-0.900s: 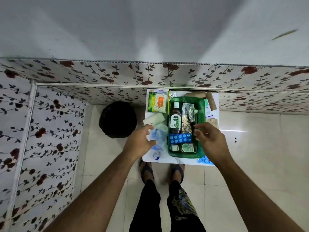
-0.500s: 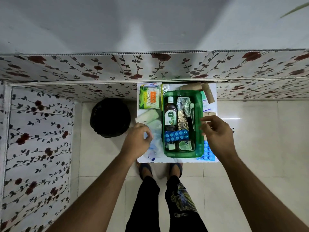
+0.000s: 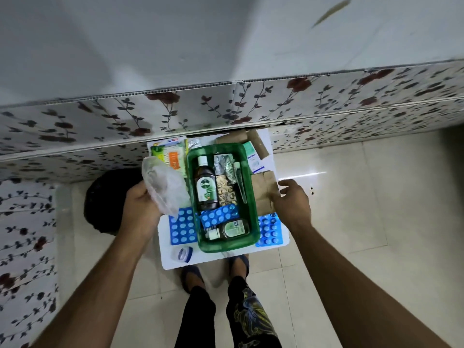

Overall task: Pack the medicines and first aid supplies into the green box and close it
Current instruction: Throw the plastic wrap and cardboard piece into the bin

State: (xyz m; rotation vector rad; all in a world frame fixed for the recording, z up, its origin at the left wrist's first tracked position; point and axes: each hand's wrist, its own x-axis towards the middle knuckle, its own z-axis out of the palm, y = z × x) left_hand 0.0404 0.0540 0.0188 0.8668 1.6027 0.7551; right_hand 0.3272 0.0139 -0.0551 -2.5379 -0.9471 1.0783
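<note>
The green box [image 3: 254, 204] stands open on a small white table [image 3: 221, 258]. Inside it lie a brown Dettol bottle [image 3: 206, 187], foil pill strips [image 3: 227, 190], a blue blister strip [image 3: 218, 217] and a small green bottle [image 3: 234, 228]. My left hand [image 3: 140, 209] is left of the box, shut on a clear plastic bag [image 3: 164, 188] lifted above the table. My right hand [image 3: 292, 203] hovers at the box's right side over brown paper packets [image 3: 265, 194], fingers apart and holding nothing.
Blue blister sheets lie left [image 3: 182, 227] and right [image 3: 271, 231] of the box. A small white-blue jar [image 3: 183, 253] sits at the table's front left. A green-orange packet [image 3: 170, 156], brown rolls [image 3: 251, 140] and a white carton [image 3: 253, 162] lie behind. A black bin [image 3: 105, 197] stands left, on the floor.
My left hand has closed on the plastic bag and raised it off the table, uncovering a blue blister sheet. My right hand has drawn out of the box to its right side.
</note>
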